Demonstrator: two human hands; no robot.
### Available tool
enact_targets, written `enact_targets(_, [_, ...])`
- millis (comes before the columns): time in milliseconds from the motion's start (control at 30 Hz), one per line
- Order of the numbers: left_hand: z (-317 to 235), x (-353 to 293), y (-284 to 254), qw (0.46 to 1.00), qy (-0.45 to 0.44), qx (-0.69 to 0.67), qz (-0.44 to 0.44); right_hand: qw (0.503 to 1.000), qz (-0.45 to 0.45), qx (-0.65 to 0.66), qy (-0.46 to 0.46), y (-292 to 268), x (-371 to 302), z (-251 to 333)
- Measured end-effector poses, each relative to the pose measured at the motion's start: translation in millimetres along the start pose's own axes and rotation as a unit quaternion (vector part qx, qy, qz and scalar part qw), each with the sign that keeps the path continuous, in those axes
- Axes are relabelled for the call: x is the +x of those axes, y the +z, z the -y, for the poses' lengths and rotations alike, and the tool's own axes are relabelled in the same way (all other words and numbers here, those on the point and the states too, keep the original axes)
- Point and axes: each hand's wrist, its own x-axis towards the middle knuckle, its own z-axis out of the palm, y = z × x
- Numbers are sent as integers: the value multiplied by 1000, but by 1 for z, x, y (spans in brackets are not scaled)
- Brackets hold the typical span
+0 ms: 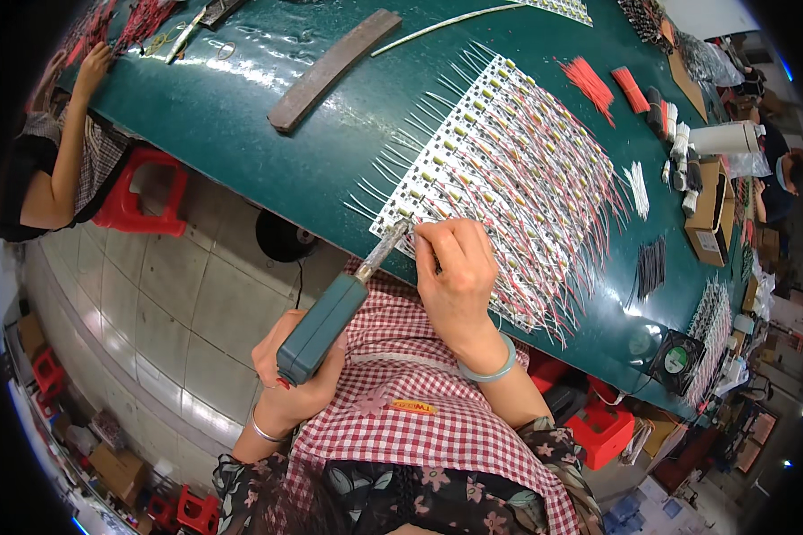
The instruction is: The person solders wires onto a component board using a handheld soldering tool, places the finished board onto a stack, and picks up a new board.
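Note:
My left hand (305,398) is wrapped round the grip of a dark green, gun-shaped soldering iron (317,328). Its metal tip points up and right, at the near left corner of a white panel of small circuit boards (443,143). Rows of yellowish-green components cover this panel, with many thin red and white wires lying over it. Right beside the iron's tip, my right hand (459,272) is closed in a pinch over the panel's near edge. What its fingertips hold is too small to make out. Short white wires stick out past the panel's left edge.
A flat brown bar (335,69) lies on the green table (232,98). Red wire bundles (589,87), white wires (636,189) and black wires (650,267) lie to the right, near a small fan (676,358) and a cardboard box (709,218). Another person's arm (70,152) is at far left.

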Motion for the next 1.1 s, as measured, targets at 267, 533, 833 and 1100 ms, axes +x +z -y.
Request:
enact_targets(267, [15,-30,-4,994,-102,-34,-12,1000,5,4,1,-2,1,-1])
enact_targets(533, [19,-36,6,981,-173,-49,-67,999,0,28,22,-20,1,-4])
enact_targets(833, [11,-14,4,968,-199,-141,-64,915,-204,-274,215,-176,-39,-131])
enact_targets(1100, [3,-6,7,972,-208,-108,-24,892,-167,-291,304,-213,-71,-198])
